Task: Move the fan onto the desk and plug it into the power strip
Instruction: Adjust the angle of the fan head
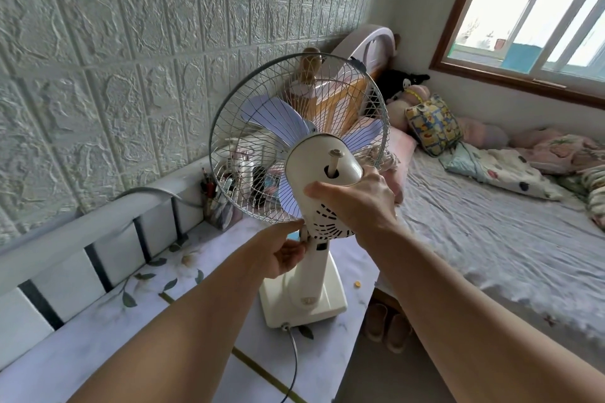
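Note:
A cream table fan (304, 291) with pale purple blades and a wire cage stands with its base on the desk (108, 337), its back toward me. My right hand (357, 199) wraps the rear motor housing from the right. My left hand (284, 255) grips the neck joint just under the housing. The fan's grey cord (294, 360) leaves the back of the base and trails toward me off the frame's bottom edge. No plug or power strip is in view.
The desk top is marbled white with a leaf pattern and runs along a textured wall. A pen holder (217, 206) and small items stand behind the fan. A bed (491, 222) with pillows and plush toys lies to the right; slippers (386, 327) sit below.

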{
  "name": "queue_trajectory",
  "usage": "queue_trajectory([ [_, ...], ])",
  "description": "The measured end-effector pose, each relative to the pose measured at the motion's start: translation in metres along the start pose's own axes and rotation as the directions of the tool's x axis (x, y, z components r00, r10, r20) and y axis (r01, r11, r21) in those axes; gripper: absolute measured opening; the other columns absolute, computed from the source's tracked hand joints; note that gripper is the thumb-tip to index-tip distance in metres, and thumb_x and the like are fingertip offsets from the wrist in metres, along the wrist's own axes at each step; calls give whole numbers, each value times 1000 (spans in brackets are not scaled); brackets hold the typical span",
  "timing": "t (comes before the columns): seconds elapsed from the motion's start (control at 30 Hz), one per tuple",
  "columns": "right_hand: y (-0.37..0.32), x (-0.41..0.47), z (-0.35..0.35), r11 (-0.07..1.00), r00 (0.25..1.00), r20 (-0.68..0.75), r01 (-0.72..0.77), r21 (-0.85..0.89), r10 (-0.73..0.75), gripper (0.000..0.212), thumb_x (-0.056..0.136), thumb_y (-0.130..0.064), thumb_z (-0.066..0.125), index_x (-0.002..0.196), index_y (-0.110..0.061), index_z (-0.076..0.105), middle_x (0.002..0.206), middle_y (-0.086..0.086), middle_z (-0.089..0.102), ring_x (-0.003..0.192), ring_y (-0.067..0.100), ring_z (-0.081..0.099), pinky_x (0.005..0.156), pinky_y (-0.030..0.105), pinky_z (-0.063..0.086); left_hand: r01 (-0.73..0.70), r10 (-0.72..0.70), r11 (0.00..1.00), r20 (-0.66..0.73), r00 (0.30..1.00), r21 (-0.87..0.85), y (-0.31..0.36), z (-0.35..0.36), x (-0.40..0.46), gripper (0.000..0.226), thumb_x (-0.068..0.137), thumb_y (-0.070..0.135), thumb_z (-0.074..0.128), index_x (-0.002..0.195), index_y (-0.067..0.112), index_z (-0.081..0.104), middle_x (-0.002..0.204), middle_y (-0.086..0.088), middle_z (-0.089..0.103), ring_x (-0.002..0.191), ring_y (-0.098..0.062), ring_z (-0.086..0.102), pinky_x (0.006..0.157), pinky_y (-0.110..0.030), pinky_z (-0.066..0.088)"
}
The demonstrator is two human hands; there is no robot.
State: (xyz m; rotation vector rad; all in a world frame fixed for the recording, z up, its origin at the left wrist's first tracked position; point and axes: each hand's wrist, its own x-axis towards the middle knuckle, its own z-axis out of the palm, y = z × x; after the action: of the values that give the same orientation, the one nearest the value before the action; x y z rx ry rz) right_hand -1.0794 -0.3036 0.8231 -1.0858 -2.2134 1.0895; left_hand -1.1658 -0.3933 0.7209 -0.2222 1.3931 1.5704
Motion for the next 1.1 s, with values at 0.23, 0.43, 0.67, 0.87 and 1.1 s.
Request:
queue_trajectory([
  [0.23,0,1,0,1000,1000,7,-1,3,1,93,28,-62,65,110,-21,51,95,2,59,91,24,57,78,42,56,-146,148,988,44,988,-45,1,0,4,17,86,7,61,70,0,60,44,-5,65,32,-5,55,36,-15,49],
  [0.43,0,1,1,1000,1000,-7,2,-7,-2,93,27,-63,64,109,-21,52,95,1,59,91,23,56,78,42,55,-304,300,947,54,952,104,-2,0,7,16,86,-3,58,73,7,55,73,-8,60,64,-13,56,48,-14,54],
  [0.67,1,1,2,1000,1000,-7,4,0,-4,95,25,-64,62,109,-21,52,95,1,59,90,22,57,76,42,56,-506,545,773,8,839,382,-8,0,7,18,79,-6,65,77,5,50,67,-7,54,61,-18,53,67,-31,56],
  [0.87,-2,0,1,1000,1000,14,-12,-3,12,93,27,-62,66,110,-21,50,94,2,57,90,24,56,78,43,56,-502,552,750,10,834,430,-12,-1,-2,9,81,5,65,87,6,58,77,-7,65,68,-14,63,57,-24,54],
  [1.1,-10,-6,-5,999,996,71,-52,-8,53,91,32,-63,70,107,-19,45,98,6,57,95,30,58,84,48,52,-413,475,807,-50,879,422,-5,-11,-21,29,85,9,59,114,16,58,97,-7,64,76,-14,60,60,-27,49],
])
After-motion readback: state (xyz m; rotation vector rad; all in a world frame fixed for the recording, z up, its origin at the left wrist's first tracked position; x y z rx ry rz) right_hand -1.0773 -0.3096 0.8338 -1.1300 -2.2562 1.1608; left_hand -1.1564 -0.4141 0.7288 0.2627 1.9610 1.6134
